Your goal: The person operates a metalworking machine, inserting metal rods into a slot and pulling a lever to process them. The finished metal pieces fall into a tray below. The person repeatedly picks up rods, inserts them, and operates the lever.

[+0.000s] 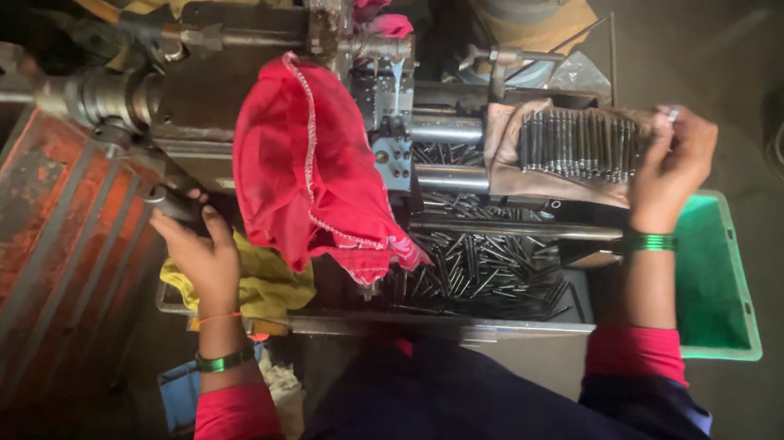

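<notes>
1. Left hand was clamped on a dark lever handle at 9 o'clock of the red cloth; I judged a slip could jerk the machine.
2. Right hand pinched 1 pin from the row of metal pins at 3 o'clock; a nudge might spill them.
3. Loose pins filled the tray at 6 o'clock, just beside the green bin.
4. I feared the cloth could snag.
</notes>
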Demonstrator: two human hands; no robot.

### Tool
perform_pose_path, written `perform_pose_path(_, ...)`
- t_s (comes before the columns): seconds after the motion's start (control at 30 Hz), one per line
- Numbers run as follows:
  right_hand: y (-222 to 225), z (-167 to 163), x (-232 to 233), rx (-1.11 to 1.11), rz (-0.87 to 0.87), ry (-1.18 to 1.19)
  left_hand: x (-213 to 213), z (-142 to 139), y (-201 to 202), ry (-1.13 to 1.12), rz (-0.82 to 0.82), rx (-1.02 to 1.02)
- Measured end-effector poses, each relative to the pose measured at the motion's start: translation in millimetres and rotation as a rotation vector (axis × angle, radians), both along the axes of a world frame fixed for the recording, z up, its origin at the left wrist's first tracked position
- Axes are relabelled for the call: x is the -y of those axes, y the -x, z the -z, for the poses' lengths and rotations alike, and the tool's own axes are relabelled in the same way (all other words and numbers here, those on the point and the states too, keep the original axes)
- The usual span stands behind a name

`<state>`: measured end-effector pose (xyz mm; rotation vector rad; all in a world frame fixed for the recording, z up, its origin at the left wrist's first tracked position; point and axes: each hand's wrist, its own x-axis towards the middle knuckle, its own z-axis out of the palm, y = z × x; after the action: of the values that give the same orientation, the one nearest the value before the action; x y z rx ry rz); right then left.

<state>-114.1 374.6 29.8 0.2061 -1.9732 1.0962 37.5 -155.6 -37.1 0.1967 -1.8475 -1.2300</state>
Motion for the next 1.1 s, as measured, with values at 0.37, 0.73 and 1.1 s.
perform_pose_path(0.37,26.5,7.3,132.7,0.324,-0.791,0.346,-31.1,-3.6,6.2,0.011,-0.021,-0.004)
perform_pose_path(0.73,49.1,9.6,126.0,0.698,-0.842,0.221,-63.7,-8.0,19.1,-0.03,-0.032,-0.04)
perform_pose_path(1.1,38.7,-9.5,91.8,0.533,-0.718,-0.212,-111.7,-27.8,19.1,-0.078,-0.064,-0.039)
